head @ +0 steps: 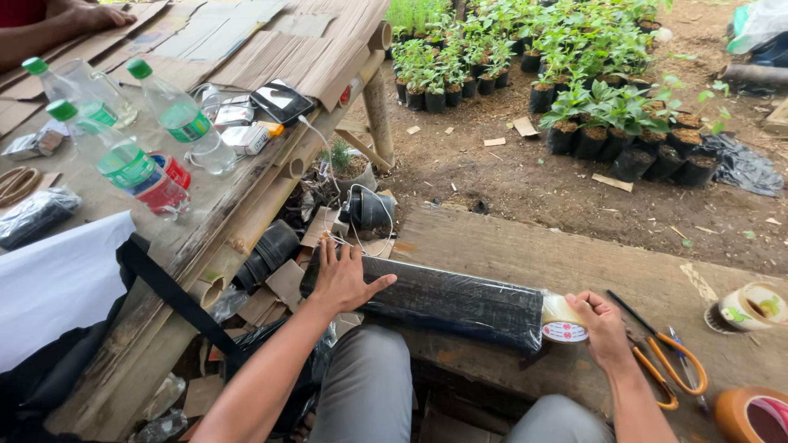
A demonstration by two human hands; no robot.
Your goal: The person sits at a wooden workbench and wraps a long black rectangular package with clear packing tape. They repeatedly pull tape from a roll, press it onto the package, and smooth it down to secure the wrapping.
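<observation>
Clearly, scene: a person sat at a wooden plank (574,254) outdoors.
Left hand (343,279): lay flat, fingers spread wide, on one end of the black roll (451,299).
Right hand (606,328): gripped the tape roll (562,320) at the other end of the black roll.
Black roll: lay across the plank, just above the knees.
Scissors (669,365): orange handles, just beside the right hand.
Tabletop (271,57): carried three bottles (176,111) with green caps.
Seedlings (607,107): in black pots on the soil, well apart.
</observation>
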